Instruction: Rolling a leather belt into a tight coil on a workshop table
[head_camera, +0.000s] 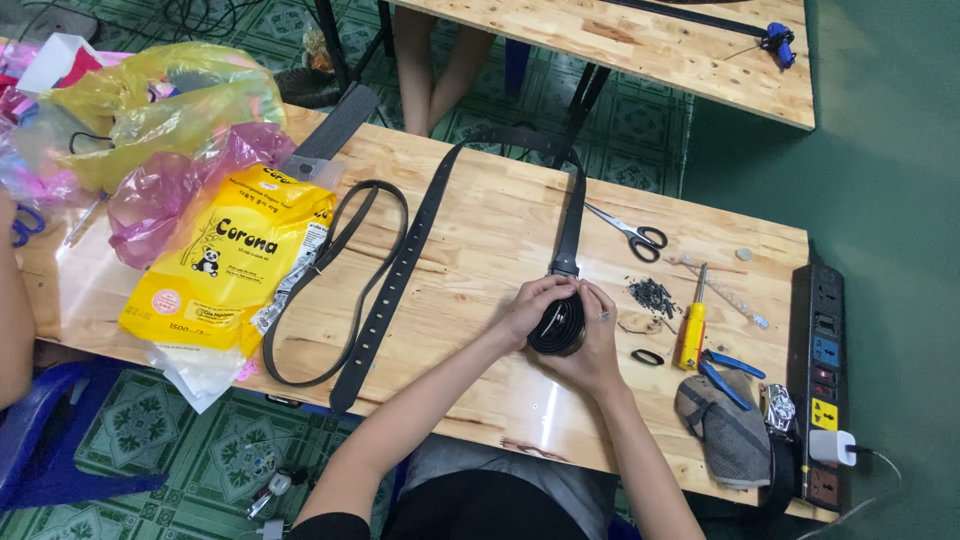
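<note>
Yellow packet: a flat plastic pack (225, 265) lies at the bench's left, beside crumpled pink and yellow bags (160, 120).
Loose belts: two black straps (385, 285) loop across the pine bench (480, 230), one of them punched with holes.
Left hand: I see my left hand (532, 308) curled against the near-left side of the rolled belt (558, 325), fingers wrapped on its rim.
Rolled belt: black, wound into a tight coil at mid-bench, its free tail (572, 215) running away toward the far edge.
Handling: I judge it light, supple yet springy; the coil would unwind if released, so the outer wrap is where to grip.
Right hand: my right hand (597, 335) cups the coil's right side, thumb over the top, both hands pressed around it.
Tools: scissors (630, 235), a yellow-handled screwdriver (693, 330) and blue-handled pliers (730, 372) lie rightward.
Power strip: a black strip (822, 385) sits on the right edge.
</note>
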